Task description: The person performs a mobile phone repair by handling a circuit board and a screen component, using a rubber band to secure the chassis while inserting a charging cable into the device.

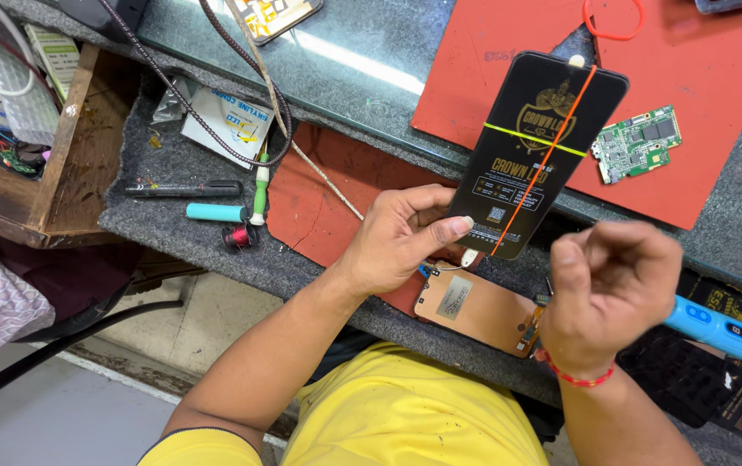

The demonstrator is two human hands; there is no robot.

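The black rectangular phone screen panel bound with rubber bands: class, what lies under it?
Under the black panel show a red mat and grey glass worktop edge; the left hand grips its lower end. Whatever lies directly beneath its middle is covered.

A green circuit board (637, 142) lies on a red mat (492, 52).

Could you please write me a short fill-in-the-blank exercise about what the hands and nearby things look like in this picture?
1. The left hand grips the lower end of a flat ____ package with gold print.
2. An orange and a ____ rubber band cross on that package.
3. The right hand is closed, with a ____ thread bracelet at its wrist.
4. The bare circuit board on the red mat is ____.

Missing words: black; yellow; red; green
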